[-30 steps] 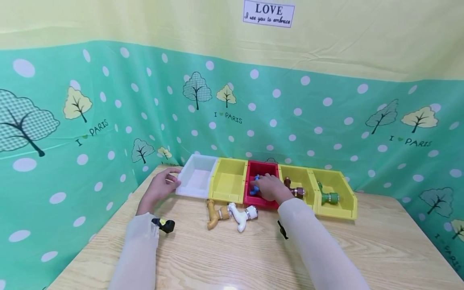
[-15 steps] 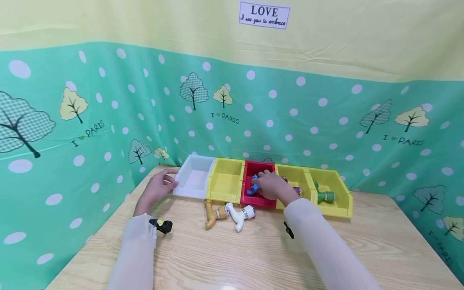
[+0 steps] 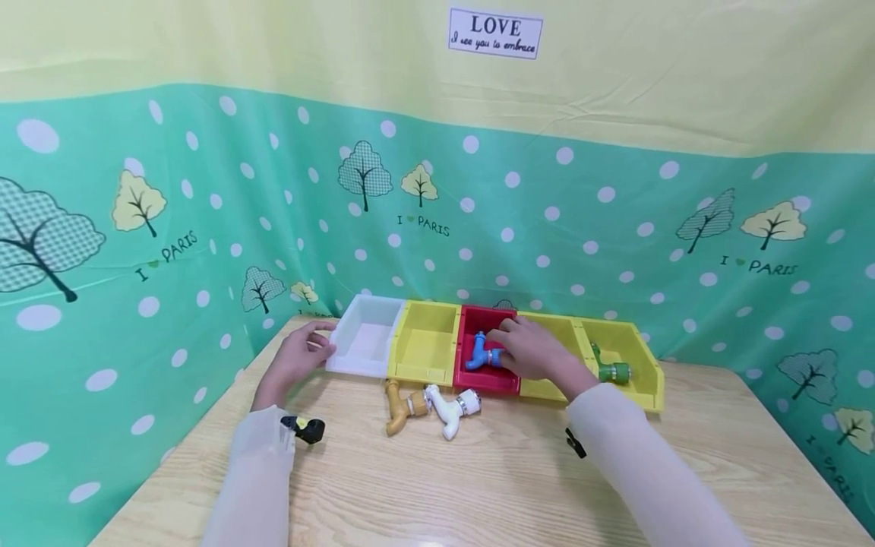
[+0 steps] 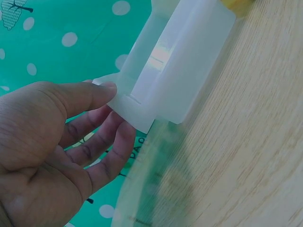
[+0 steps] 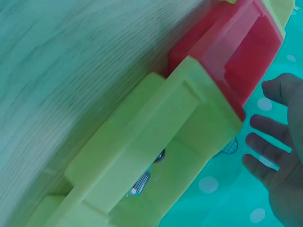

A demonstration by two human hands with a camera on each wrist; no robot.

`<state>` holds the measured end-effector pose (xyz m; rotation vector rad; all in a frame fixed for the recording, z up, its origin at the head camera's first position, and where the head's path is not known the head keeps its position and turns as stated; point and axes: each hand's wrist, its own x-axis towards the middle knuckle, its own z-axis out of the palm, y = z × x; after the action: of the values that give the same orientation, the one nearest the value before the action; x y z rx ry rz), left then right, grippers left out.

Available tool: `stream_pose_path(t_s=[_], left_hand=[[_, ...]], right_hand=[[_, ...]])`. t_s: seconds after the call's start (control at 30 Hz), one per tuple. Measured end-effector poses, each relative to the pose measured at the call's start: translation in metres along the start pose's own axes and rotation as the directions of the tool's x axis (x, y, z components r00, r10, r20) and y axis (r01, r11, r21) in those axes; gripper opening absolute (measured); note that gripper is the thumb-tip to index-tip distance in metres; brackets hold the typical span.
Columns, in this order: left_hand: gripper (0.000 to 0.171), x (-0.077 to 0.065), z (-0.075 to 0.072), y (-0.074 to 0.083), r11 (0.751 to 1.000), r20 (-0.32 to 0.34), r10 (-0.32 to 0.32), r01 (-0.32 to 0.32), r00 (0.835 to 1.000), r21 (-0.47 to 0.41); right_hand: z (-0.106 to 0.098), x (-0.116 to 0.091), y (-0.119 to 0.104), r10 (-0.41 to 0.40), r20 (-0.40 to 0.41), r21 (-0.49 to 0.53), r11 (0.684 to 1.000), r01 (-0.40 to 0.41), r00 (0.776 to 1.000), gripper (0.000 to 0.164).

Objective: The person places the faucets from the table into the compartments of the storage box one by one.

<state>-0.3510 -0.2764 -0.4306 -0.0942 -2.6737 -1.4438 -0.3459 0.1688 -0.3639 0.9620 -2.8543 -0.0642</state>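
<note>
My left hand (image 3: 295, 360) pinches the outer edge of the white bin (image 3: 365, 336); in the left wrist view, the thumb (image 4: 97, 96) lies on the rim and the fingers curl beneath. A blue tap (image 3: 481, 352) lies inside the red bin (image 3: 487, 316). My right hand (image 3: 536, 351), fingers loosely spread in the right wrist view, hovers over the red bin's right side and the adjoining yellow bin (image 3: 560, 325). It overlaps the blue tap's handle end in the head view, with nothing gripped. Only a metal end (image 5: 141, 183) shows inside that yellow bin in the right wrist view.
A second yellow bin (image 3: 428, 342) joins the white and red bins. The rightmost yellow bin (image 3: 649, 372) holds a green tap (image 3: 613, 371). A tan tap (image 3: 402, 406) and a white tap (image 3: 451, 409) lie on the wooden table (image 3: 424, 486) before the row.
My right hand has moved right, off the blue tap, which now shows more fully in the red bin. The brown tap is now hidden behind that hand. My left hand stays on the white bin.
</note>
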Motion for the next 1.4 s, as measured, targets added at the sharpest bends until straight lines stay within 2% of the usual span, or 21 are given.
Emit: stream_pose_path(t_s=[0.2,0.33,0.57,0.83,1.03,1.27,1.4], left_hand=[[0.042,-0.001,0.0,0.0,1.0,-0.002,0.005,-0.005,1.0,0.001],[0.042,0.0,0.001,-0.002,1.0,-0.002,0.011,-0.011,1.0,-0.001],[0.043,0.0,0.001,-0.004,1.0,-0.011,0.02,-0.02,1.0,0.008],[0.043,0.001,0.001,-0.007,1.0,-0.015,0.004,-0.004,1.0,0.012],[0.044,0.0,0.001,-0.005,1.0,-0.009,0.018,-0.018,1.0,-0.002],[0.043,0.0,0.001,-0.002,1.0,-0.01,0.026,-0.026,1.0,-0.005],[0.042,0.0,0.001,-0.002,1.0,-0.005,0.027,-0.027,1.0,-0.007]], right_hand=[[-0.001,-0.02,0.016,0.027,-0.07,0.008,1.0,-0.026,0.997,0.041],[0.004,-0.035,0.033,0.043,-0.122,0.012,0.999,-0.041,0.992,0.034],[0.002,-0.066,0.066,0.119,-0.159,0.151,0.984,-0.095,0.98,0.035],[-0.002,-0.1,0.096,0.213,-0.179,0.213,0.962,-0.173,0.96,0.04],[0.008,-0.127,0.117,0.315,-0.189,0.359,0.904,-0.233,0.93,0.041],[0.019,-0.155,0.13,0.432,-0.211,0.454,0.838,-0.303,0.877,0.05],[0.025,-0.167,0.137,0.51,-0.16,0.517,0.773,-0.369,0.845,0.058]])
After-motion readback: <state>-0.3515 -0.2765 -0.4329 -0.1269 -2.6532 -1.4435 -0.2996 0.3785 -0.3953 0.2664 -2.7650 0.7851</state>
